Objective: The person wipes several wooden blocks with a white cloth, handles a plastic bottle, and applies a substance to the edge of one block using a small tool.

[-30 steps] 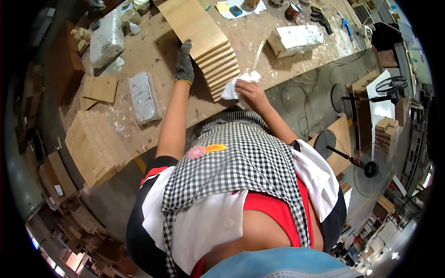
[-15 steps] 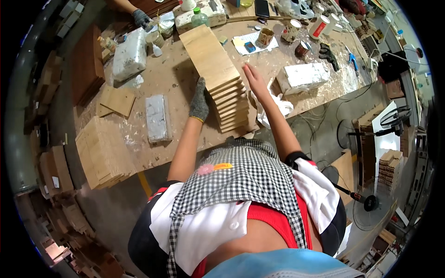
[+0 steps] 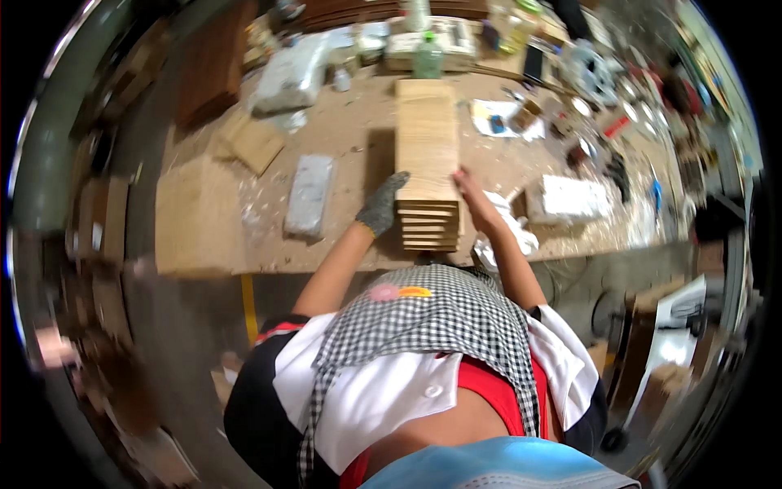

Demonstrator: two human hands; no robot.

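A tall stack of pale wooden boards [image 3: 428, 143] stands on the worktable in front of me, its stepped near edges toward my body. My left hand [image 3: 381, 205], in a grey knit glove, grips the stack's left side, its fingertips at the top board's edge. On the other side my bare right hand [image 3: 479, 202] lies along the right edge, fingers stretched out and touching the wood. The undersides of both hands are hidden. A crumpled white cloth [image 3: 509, 232] lies beside my right wrist.
Left of the stack lie a wrapped grey block [image 3: 310, 196], loose boards [image 3: 252, 143] and another board stack [image 3: 195, 216]. A white block [image 3: 570, 198] sits to the right. Farther back are a green bottle [image 3: 428, 57], a phone [image 3: 533, 63] and a dark glove [image 3: 617, 177].
My right hand has come in from beside the stack to touch its right edge. The view has turned, so table and stack appear straighter. The other person's gloved hand has mostly left the view.
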